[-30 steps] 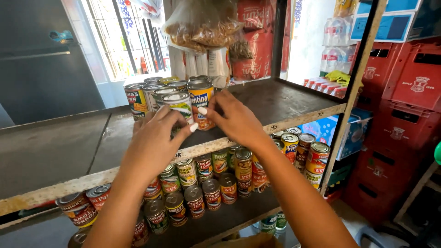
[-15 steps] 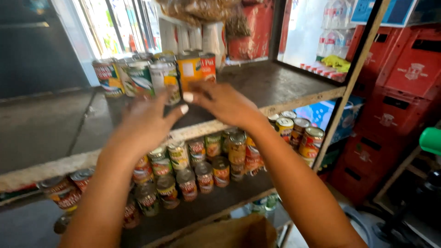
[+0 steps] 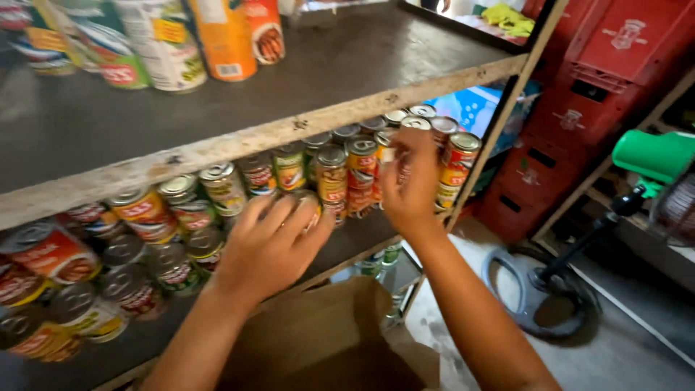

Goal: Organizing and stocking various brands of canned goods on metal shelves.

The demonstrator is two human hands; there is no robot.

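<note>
My left hand point(image 3: 268, 246) reaches onto the lower shelf with its fingers spread, the fingertips touching a can point(image 3: 310, 205) in the front row of stacked tins point(image 3: 217, 190). My right hand point(image 3: 409, 185) is further right, its back towards me, with the fingers curled against the stacked cans point(image 3: 457, 156) at the shelf's right end. Whether it grips one is hidden by the hand. Tall cans, one of them orange point(image 3: 226, 38), stand at the back of the upper shelf point(image 3: 289, 130).
A brown cardboard box point(image 3: 326, 340) sits open below my arms. Red plastic crates point(image 3: 601, 80) are stacked to the right of the shelf post point(image 3: 499, 137). A green fan point(image 3: 651, 156) stands on the floor on a round base point(image 3: 536, 293).
Both hands have dropped from the tall cans on the upper shelf to the stacked cans on the lower shelf. My view has tilted down and closer.
</note>
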